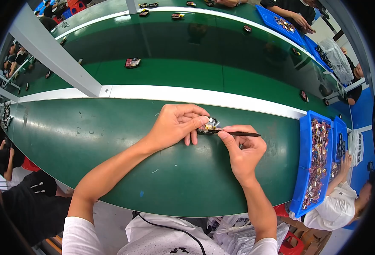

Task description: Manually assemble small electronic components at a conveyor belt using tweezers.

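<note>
My left hand [180, 124] is closed on a small electronic assembly [208, 124], a dark shell with a pale round part and bits of yellow and red inside. It is held just above or against the green worktable [187, 174]; I cannot tell which. Pinched between the thumb and fingers of my right hand [245, 148] is a pair of black tweezers [242, 134]. Their tip points left and reaches the near right edge of the assembly. Fingers hide part of the assembly, and the tweezers' exact contact point is too small to make out.
A blue tray [301, 170] of small wired parts stands at the table's right end, with a second blue bin [339, 123] beyond it. Past the white rail [196, 97] runs a green conveyor [174, 74] carrying several dark assemblies. A grey post [55, 51] rises at left. Co-workers sit on both sides.
</note>
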{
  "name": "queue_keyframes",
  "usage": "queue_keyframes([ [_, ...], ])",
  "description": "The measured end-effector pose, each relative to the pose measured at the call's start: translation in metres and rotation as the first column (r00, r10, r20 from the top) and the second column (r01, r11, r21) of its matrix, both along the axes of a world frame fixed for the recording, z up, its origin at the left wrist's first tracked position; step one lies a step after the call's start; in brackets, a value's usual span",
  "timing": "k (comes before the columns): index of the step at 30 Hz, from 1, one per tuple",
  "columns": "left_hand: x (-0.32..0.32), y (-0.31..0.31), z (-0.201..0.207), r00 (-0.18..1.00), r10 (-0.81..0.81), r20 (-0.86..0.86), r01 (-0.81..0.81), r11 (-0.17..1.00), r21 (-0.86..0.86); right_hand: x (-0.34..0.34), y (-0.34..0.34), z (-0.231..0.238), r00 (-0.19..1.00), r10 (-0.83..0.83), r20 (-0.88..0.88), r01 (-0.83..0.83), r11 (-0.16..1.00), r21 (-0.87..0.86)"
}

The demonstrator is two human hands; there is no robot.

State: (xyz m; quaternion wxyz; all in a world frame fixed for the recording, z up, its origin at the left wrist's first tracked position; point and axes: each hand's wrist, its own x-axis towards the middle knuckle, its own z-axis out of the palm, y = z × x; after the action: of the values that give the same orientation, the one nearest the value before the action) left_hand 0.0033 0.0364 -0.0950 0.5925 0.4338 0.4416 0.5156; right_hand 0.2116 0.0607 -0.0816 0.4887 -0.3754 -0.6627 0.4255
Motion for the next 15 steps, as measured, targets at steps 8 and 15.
queue_keyframes([
  [8, -0.0027, 0.0005, -0.0006, 0.999, -0.043, -0.016, 0.043, 0.999, 0.003, -0.0022, -0.001, -0.0021, 0.999, -0.023, 0.032, 0.019, 0.992, 0.128],
  [15, -0.0019, -0.0011, -0.001, 0.999, -0.032, 0.029, 0.031, 0.999, 0.019, -0.0039, -0.0018, -0.0034, 0.999, -0.019, 0.033, 0.014, 0.99, 0.137],
])
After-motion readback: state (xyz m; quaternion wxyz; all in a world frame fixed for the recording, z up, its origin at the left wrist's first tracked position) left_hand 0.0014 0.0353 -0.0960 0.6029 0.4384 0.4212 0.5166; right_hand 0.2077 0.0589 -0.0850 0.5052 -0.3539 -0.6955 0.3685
